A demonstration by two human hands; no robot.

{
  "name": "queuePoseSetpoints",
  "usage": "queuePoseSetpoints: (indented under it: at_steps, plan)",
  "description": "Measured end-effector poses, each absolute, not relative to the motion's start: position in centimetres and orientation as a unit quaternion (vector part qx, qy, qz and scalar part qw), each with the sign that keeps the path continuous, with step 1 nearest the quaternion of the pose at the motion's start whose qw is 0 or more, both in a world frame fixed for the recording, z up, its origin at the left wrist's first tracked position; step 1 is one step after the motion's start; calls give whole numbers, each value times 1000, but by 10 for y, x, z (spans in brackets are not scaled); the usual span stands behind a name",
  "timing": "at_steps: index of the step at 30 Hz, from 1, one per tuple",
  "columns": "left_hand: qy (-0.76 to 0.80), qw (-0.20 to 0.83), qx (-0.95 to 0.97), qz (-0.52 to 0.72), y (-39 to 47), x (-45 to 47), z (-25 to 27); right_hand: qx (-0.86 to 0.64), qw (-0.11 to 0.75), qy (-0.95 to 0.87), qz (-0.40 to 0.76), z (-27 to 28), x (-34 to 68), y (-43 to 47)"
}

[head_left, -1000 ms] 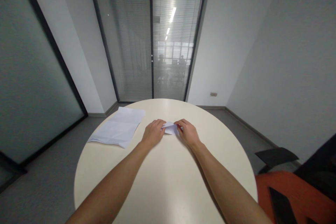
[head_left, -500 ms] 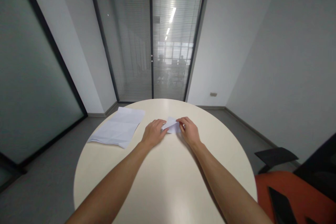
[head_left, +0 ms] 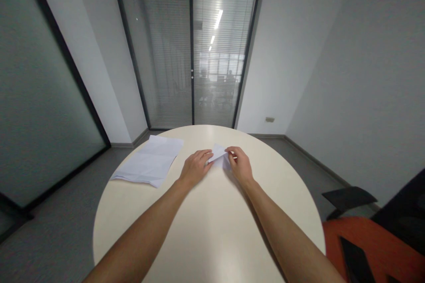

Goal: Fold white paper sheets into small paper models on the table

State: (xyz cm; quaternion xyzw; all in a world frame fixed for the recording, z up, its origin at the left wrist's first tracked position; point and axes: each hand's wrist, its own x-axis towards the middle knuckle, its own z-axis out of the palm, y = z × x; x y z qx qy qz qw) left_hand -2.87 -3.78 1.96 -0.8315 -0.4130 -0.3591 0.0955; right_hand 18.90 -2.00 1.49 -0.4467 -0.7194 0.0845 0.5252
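Between my hands, over the far half of the round table, is a small folded sheet of white paper (head_left: 219,154). My left hand (head_left: 196,166) grips its left edge with the thumb below and fingers above. At the paper's right corner, my right hand (head_left: 240,164) pinches it between thumb and fingertips. One folded layer slants up toward the right hand, and parts of the paper are hidden behind the fingers. To the left of my left hand lies a stack of larger creased white paper sheets (head_left: 149,161).
The pale round table (head_left: 206,225) has its curved edge all around my arms. An orange chair (head_left: 372,247) with a black armrest (head_left: 350,196) stands close at the right. Beyond the table is a glass partition with blinds (head_left: 186,53), between white walls.
The folded paper has shifted slightly, its far corner now a little farther from me. Both hands keep their grip and have moved only a little. The paper stack stays put.
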Motion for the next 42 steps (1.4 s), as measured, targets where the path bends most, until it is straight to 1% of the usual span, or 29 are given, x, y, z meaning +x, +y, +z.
queuePoseSetpoints:
  at_steps: [3, 11, 15, 23, 32, 35, 39, 42]
  plan:
    - [-404, 113, -833, -361, -35, -29, 17, -430, 555, -705, 106, 12, 190, -16]
    - [-406, 125, -832, -357, -35, -29, 17, -414, 583, -671, 196, 4, 192, -8]
    - [-409, 116, -829, -363, -35, -29, 18, -402, 582, -668, 232, 4, 192, -7]
    - [-429, 99, -827, -350, -35, -28, 17, -409, 547, -708, 179, -3, 195, -3]
    - [-423, 48, -850, -311, -38, -27, 18, -447, 498, -728, 147, -6, 199, -4]
    - [-422, 38, -851, -310, -38, -27, 18, -454, 496, -725, 153, -9, 200, -1]
    - [-424, 28, -845, -324, -37, -27, 17, -470, 494, -705, 196, -11, 199, 1]
    - [-422, 25, -846, -326, -37, -28, 17, -453, 494, -712, 212, -10, 197, 0]
